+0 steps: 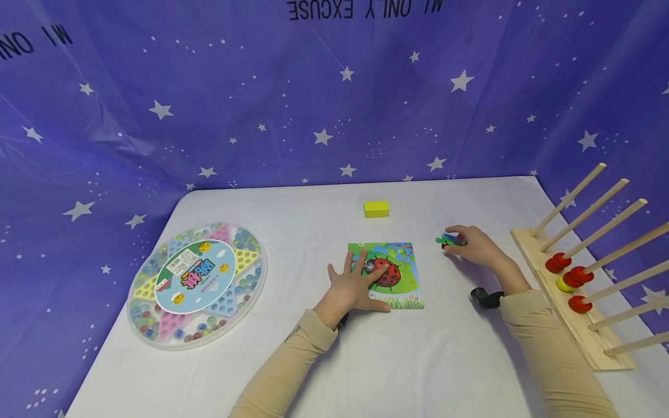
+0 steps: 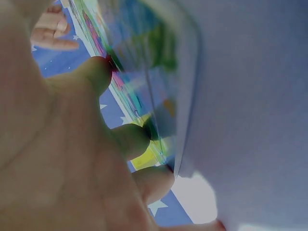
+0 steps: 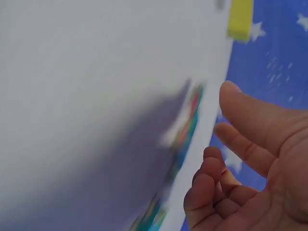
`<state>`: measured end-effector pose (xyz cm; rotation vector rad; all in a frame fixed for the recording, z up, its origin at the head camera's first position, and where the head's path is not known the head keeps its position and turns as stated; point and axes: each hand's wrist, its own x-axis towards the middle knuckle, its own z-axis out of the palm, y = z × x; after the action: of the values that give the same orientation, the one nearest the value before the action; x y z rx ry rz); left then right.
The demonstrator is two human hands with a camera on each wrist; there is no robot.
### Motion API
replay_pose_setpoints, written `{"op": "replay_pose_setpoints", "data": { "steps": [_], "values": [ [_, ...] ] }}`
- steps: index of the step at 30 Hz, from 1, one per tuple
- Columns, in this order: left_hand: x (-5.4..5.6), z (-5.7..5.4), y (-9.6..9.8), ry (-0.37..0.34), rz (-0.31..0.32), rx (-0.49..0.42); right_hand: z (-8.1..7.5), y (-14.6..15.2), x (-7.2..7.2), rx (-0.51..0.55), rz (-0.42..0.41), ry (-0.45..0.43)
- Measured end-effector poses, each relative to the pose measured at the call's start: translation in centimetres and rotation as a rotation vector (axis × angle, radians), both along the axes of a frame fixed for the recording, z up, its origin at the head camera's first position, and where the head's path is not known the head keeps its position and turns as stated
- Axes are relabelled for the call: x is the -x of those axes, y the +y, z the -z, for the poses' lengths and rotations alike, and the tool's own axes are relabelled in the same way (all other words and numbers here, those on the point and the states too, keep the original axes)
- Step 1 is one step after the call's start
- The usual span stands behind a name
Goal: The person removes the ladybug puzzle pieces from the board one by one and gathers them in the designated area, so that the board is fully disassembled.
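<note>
A square ladybug puzzle (image 1: pixel 405 296) lies flat near the middle of the white table. My left hand (image 1: pixel 352 290) rests on its left part with fingers spread, covering some of the picture. In the left wrist view, fingertips (image 2: pixel 132 139) touch the glossy puzzle surface (image 2: pixel 144 62). Over to the right, my right hand (image 1: pixel 478 247) reaches around small colourful puzzle pieces (image 1: pixel 448 239), thumb and fingers bent. The right wrist view shows a gap between thumb and fingers, with nothing pinched there; the blurred pieces (image 3: pixel 185 134) lie low beside the fingertips.
A yellow block (image 1: pixel 376 209) sits behind the puzzle. On the left is a round, clear Chinese checkers case (image 1: pixel 195 284) holding marbles. A wooden peg rack (image 1: pixel 575 302) with upright rods and several red and yellow rings stands at the right edge. Star-patterned blue cloth (image 1: pixel 324 104) hangs behind.
</note>
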<state>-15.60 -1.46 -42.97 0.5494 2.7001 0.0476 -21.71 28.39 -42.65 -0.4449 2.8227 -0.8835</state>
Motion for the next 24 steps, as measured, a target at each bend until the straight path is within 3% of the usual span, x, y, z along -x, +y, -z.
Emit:
{"op": "replay_pose_setpoints", "data": {
  "steps": [6, 15, 24],
  "values": [
    [0.0, 0.1, -0.1, -0.007, -0.013, 0.003, -0.5, -5.3, 0.1, 0.073, -0.109, -0.019],
    [-0.1, 0.0, -0.3, -0.022, -0.014, 0.025, 0.3, -12.1, -0.2, 0.068, -0.295, -0.024],
    [-0.8, 0.2, -0.8, -0.023, 0.011, 0.0, 0.4, -14.2, -0.5, -0.002, -0.269, -0.078]
  ]
}}
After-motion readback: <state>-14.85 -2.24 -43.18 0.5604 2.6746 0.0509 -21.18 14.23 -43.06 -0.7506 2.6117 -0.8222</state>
